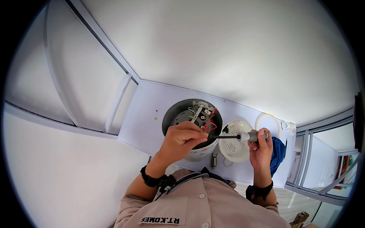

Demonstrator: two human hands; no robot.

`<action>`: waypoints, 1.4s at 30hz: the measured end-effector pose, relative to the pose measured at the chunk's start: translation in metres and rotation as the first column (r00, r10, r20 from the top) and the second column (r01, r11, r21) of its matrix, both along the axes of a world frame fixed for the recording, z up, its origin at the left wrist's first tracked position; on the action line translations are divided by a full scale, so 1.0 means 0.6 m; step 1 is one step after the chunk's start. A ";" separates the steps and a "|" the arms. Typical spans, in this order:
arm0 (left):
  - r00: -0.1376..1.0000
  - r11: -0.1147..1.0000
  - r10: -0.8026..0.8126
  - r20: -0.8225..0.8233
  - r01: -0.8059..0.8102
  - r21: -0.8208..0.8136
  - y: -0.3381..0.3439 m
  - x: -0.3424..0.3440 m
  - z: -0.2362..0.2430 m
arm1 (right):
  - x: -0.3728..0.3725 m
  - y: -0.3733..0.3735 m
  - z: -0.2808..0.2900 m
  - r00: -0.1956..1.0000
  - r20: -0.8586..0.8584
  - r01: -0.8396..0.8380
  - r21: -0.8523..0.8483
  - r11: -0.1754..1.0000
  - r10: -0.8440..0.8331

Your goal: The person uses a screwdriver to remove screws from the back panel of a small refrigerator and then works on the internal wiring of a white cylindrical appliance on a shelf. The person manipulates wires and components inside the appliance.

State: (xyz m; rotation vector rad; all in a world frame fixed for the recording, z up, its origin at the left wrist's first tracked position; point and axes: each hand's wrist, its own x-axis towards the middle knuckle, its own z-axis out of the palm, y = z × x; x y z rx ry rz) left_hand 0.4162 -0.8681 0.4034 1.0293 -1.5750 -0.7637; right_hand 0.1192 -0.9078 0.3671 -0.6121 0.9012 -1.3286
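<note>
Fingers (192, 135) of the left hand (178, 140) are drawn into a pinch, thumb against forefinger, right at the tip of a screwdriver (225, 137); whether they press on the tip itself, on a wire end or on something tiny is too small to tell. The right hand (261, 150) has its fingers curled around the screwdriver's handle, with the thumb lying along it.

The screwdriver spans the gap between the hands, lying roughly level, its tip to the left at the pinched fingertips and its handle to the right. Below the left hand sits a round appliance body (169, 117), its cavity facing up; the hand hides part of the near rim. Red wires (211, 123) rise from the cavity and loop down close to the left fingertips. Just right of the body, beneath the shaft, lies a round white cover (234, 152).

The screwdriver has a thin black shaft and a pale grey handle. The body has dull grey inner walls and a whitish outside, with metal brackets and fittings (201, 110) crowded within. The cover is slotted near its middle, with a dark patch toward its upper left
</note>
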 end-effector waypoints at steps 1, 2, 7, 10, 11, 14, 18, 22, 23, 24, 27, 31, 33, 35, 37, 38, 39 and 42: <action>1.000 1.000 -0.010 -0.008 0.010 -0.008 0.001 -0.001 0.004 | 0.000 0.000 0.003 1.000 -0.014 0.002 -0.011 1.000 -0.002; 1.000 1.000 -0.020 -0.015 0.020 -0.015 0.001 -0.001 0.005 | -0.001 -0.002 0.006 1.000 -0.021 -0.002 -0.032 0.999 0.001; 0.998 0.998 -0.057 0.002 0.057 0.013 0.003 0.004 0.005 | -0.001 -0.007 0.019 0.999 -0.042 -0.025 -0.129 0.991 0.020; 0.998 0.995 -0.065 -0.005 0.066 0.078 0.009 0.006 0.011 | -0.007 -0.010 0.022 0.998 -0.042 -0.062 -0.157 0.986 0.056; 0.998 0.993 -0.065 -0.007 0.065 0.098 0.010 0.004 0.013 | -0.010 -0.010 0.021 0.998 -0.037 -0.064 -0.158 0.985 0.058; 0.999 0.984 0.012 -0.041 -0.004 0.178 0.018 -0.004 0.025 | -0.014 -0.007 0.015 0.997 -0.026 -0.073 -0.153 0.985 0.070; 0.997 0.992 -0.067 0.026 0.063 0.113 0.024 0.008 0.017 | -0.013 0.001 0.010 0.996 -0.005 -0.085 -0.132 0.988 0.085; 0.997 0.990 -0.030 0.075 0.019 0.138 0.033 0.001 0.024 | -0.009 0.006 0.009 0.996 0.008 -0.092 -0.136 0.986 0.094; 0.996 0.991 -0.015 0.087 0.003 0.130 0.034 0.000 0.024 | -0.007 0.007 0.011 0.996 0.013 -0.088 -0.142 0.986 0.090; 0.995 0.991 -0.004 0.104 -0.010 0.131 0.034 0.001 0.024 | -0.004 0.009 0.014 0.996 0.018 -0.083 -0.149 0.985 0.086; 0.990 0.991 0.035 0.138 -0.053 0.125 0.033 0.002 0.015 | 0.001 0.007 0.019 0.997 0.008 -0.072 -0.219 0.973 0.075; 0.990 0.989 0.115 0.081 -0.122 0.087 0.031 -0.001 0.002 | 0.006 0.003 0.030 0.998 0.052 -0.009 -0.295 0.956 0.025; 0.990 0.986 0.136 0.045 -0.139 0.091 0.030 -0.003 0.002 | 0.015 -0.001 0.050 0.981 0.072 0.191 -0.274 0.943 -0.178; 0.990 0.983 0.137 0.027 -0.140 0.122 0.033 0.002 0.005 | 0.009 -0.006 0.060 0.969 0.130 0.239 -0.303 0.923 -0.208; 0.994 0.987 0.092 0.051 -0.098 0.129 0.032 0.006 0.007 | -0.019 -0.016 0.064 0.974 0.214 0.158 -0.387 0.908 -0.078; 0.996 0.988 0.067 0.061 -0.074 0.133 0.031 0.007 0.008 | -0.019 -0.018 0.070 0.988 0.137 0.125 -0.433 0.893 -0.072; 0.997 0.989 0.062 0.054 -0.069 0.133 0.031 0.006 0.009 | -0.013 -0.019 0.067 1.000 0.028 0.011 -0.510 0.860 0.004; 0.997 0.992 0.037 0.073 -0.046 0.120 0.025 -0.004 0.020 | 0.021 -0.008 0.061 0.916 -0.387 -0.334 -0.582 0.742 0.108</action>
